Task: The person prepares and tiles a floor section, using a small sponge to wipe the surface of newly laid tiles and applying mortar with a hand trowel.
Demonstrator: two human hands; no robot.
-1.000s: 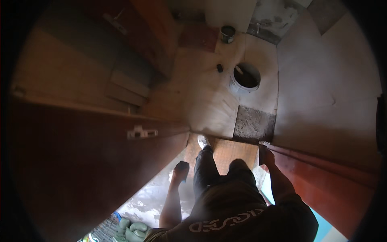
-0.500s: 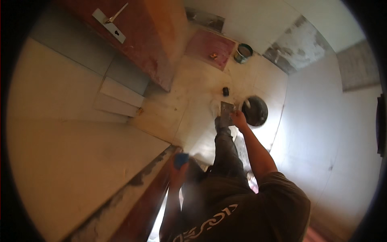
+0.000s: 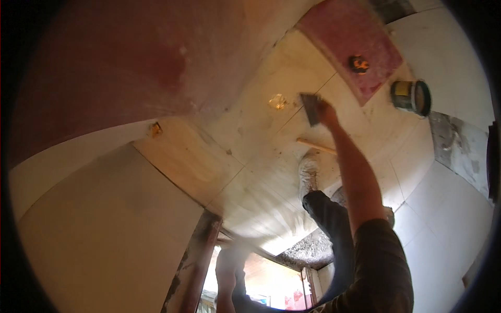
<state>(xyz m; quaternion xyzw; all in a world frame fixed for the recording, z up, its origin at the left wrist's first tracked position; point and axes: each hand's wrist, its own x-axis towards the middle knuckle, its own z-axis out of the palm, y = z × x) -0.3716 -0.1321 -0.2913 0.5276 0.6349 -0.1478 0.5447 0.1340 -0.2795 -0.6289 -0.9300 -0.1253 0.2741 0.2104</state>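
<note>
My right hand (image 3: 327,113) is stretched forward over the tiled floor, closed on a flat metal trowel (image 3: 311,108) with a dark rectangular blade. A crumpled, shiny yellowish scrap (image 3: 278,101) lies on the floor to the blade's left. Nearer to me, a thin wooden stick (image 3: 316,146) rests in front of my dusty shoe (image 3: 308,175). My left hand (image 3: 234,255) is low, beside the door frame (image 3: 201,255). It is blurred, and its fingers cannot be made out.
A reddish door (image 3: 104,78) fills the upper left. At the far right, a dark bucket (image 3: 412,97) stands by the wall. A red board or mat (image 3: 344,36) bears a black and orange object (image 3: 359,64). Bright light comes through the doorway below.
My view has turned and moved closer to the door and the red board. The trowel has swung forward, away from the round dark tub. The blue sponge in my left hand no longer shows.
</note>
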